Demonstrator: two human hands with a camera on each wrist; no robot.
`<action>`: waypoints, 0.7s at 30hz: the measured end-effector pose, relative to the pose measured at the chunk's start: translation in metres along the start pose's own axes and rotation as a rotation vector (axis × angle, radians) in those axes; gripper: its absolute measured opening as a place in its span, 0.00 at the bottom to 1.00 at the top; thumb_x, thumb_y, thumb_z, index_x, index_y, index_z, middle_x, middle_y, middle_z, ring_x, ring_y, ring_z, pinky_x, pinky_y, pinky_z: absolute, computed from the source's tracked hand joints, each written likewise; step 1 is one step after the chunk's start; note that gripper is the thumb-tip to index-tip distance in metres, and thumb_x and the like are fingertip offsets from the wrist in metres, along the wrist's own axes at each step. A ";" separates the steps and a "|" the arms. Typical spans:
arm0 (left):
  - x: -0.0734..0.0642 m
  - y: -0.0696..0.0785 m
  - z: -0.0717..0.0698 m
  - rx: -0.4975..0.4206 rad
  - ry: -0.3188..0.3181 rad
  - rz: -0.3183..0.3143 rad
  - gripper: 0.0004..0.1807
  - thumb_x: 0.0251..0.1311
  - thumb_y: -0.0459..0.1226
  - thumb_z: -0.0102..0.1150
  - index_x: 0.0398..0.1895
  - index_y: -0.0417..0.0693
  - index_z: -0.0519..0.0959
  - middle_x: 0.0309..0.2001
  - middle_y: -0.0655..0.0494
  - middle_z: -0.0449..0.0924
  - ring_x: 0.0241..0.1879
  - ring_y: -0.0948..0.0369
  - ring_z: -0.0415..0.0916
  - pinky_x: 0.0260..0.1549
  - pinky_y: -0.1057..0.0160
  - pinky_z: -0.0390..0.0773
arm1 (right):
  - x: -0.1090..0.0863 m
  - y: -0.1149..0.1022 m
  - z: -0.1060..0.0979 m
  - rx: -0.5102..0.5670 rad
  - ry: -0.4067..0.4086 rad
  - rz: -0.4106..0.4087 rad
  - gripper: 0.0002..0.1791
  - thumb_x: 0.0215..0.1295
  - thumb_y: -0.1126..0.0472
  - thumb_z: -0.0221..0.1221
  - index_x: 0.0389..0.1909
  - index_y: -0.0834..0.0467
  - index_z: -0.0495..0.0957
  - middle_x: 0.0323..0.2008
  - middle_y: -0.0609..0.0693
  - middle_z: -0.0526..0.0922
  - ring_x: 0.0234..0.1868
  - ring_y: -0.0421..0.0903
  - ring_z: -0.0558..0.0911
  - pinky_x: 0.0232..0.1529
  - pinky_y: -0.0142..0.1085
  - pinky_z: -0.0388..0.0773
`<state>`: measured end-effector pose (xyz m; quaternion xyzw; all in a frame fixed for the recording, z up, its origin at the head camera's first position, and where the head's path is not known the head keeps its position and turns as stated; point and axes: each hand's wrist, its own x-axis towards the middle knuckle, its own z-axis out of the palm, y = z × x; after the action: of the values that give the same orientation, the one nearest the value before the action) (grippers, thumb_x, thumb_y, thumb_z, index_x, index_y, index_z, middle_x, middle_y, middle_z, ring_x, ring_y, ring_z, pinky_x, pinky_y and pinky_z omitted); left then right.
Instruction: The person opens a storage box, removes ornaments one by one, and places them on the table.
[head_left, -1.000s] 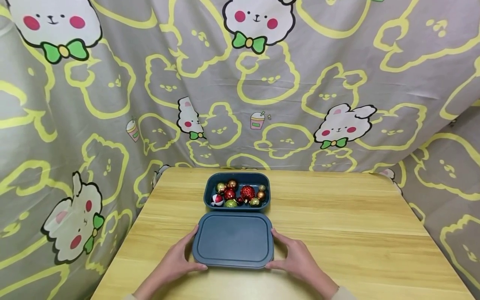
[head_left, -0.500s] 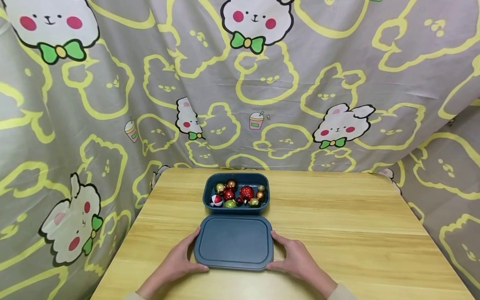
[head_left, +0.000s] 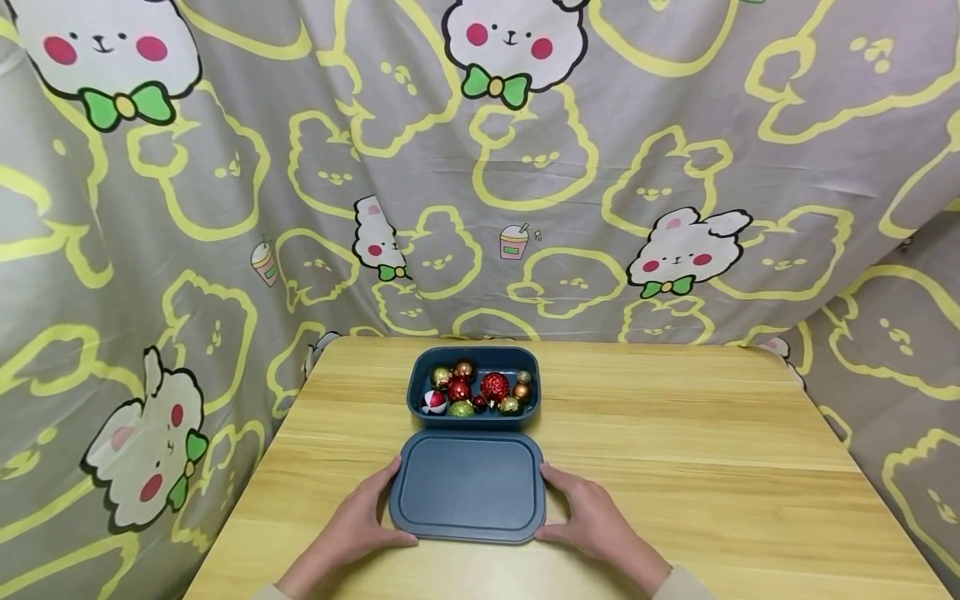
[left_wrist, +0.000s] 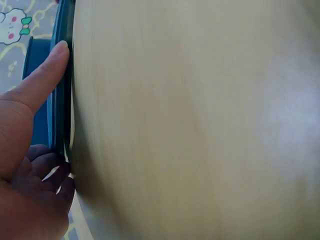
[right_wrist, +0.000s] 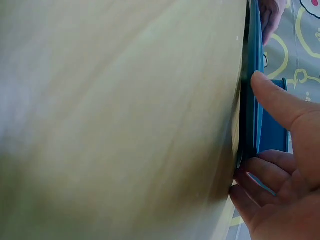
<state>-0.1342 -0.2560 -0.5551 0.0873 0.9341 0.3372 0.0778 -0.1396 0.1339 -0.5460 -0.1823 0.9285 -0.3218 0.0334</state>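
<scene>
A dark blue-grey rectangular lid (head_left: 471, 486) with rounded corners lies flat on the table, its raised groove facing up. My left hand (head_left: 358, 518) grips its left end, thumb at the near corner and fingers along the side. At the opposite end, my right hand (head_left: 592, 512) holds it the same way. In the left wrist view the thumb (left_wrist: 59, 50) touches the lid's edge; the right thumb (right_wrist: 259, 80) does likewise in its own view. Just beyond the lid stands an uncovered box (head_left: 474, 421) of matching colour, holding several shiny baubles (head_left: 495, 386) in red, green, gold and copper.
The wooden table (head_left: 675, 450) extends to the right of the lid and box. Behind and at both sides hangs a grey curtain (head_left: 570, 167) with yellow outlines and white rabbit prints.
Both hands have drawn the lid slightly toward me, so a narrow strip of table shows between it and the box. The box and baubles have stayed in place.
</scene>
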 end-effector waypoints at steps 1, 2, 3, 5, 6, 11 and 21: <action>0.000 0.000 0.001 0.010 0.004 0.006 0.73 0.32 0.65 0.82 0.83 0.49 0.56 0.80 0.46 0.59 0.77 0.42 0.59 0.74 0.40 0.63 | 0.000 0.000 0.001 -0.003 0.000 0.003 0.53 0.43 0.46 0.83 0.70 0.63 0.74 0.67 0.60 0.79 0.66 0.61 0.79 0.65 0.55 0.77; 0.000 -0.001 0.002 0.016 0.006 0.011 0.72 0.32 0.65 0.82 0.83 0.49 0.57 0.80 0.46 0.60 0.77 0.43 0.60 0.74 0.40 0.63 | 0.000 0.000 0.001 -0.007 0.000 0.007 0.53 0.42 0.46 0.83 0.70 0.63 0.74 0.67 0.61 0.79 0.67 0.62 0.78 0.65 0.56 0.76; -0.001 -0.001 0.002 0.028 0.013 0.024 0.72 0.33 0.65 0.82 0.82 0.48 0.57 0.79 0.46 0.61 0.77 0.42 0.60 0.73 0.39 0.63 | 0.000 0.000 0.001 -0.009 0.000 0.011 0.53 0.42 0.46 0.83 0.70 0.63 0.74 0.67 0.61 0.78 0.67 0.62 0.77 0.65 0.57 0.76; -0.001 -0.001 0.003 0.041 0.015 0.032 0.70 0.34 0.64 0.82 0.82 0.48 0.58 0.79 0.45 0.61 0.77 0.42 0.61 0.73 0.39 0.64 | -0.001 0.001 0.002 -0.017 -0.002 0.019 0.53 0.42 0.46 0.83 0.70 0.62 0.75 0.67 0.62 0.78 0.68 0.63 0.76 0.66 0.58 0.75; -0.001 -0.001 0.003 0.049 0.015 0.037 0.70 0.34 0.64 0.82 0.82 0.48 0.59 0.79 0.45 0.61 0.77 0.42 0.61 0.73 0.39 0.64 | -0.001 0.001 0.002 -0.022 -0.003 0.023 0.53 0.42 0.45 0.83 0.70 0.62 0.75 0.68 0.62 0.77 0.68 0.63 0.76 0.66 0.59 0.75; -0.002 0.002 0.002 0.048 0.010 0.030 0.69 0.36 0.63 0.82 0.82 0.48 0.59 0.79 0.45 0.61 0.77 0.42 0.60 0.73 0.39 0.63 | 0.000 0.002 0.004 -0.034 -0.007 0.021 0.53 0.43 0.45 0.83 0.70 0.62 0.75 0.68 0.62 0.77 0.69 0.63 0.76 0.66 0.58 0.75; -0.001 0.003 0.000 0.043 -0.002 0.024 0.69 0.36 0.62 0.82 0.82 0.48 0.59 0.79 0.44 0.61 0.77 0.41 0.60 0.73 0.39 0.62 | 0.000 0.001 0.001 -0.047 -0.025 -0.006 0.51 0.46 0.46 0.81 0.70 0.63 0.74 0.69 0.61 0.76 0.69 0.63 0.75 0.67 0.58 0.74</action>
<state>-0.1332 -0.2532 -0.5532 0.1007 0.9400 0.3177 0.0727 -0.1394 0.1338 -0.5477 -0.1899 0.9347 -0.2978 0.0398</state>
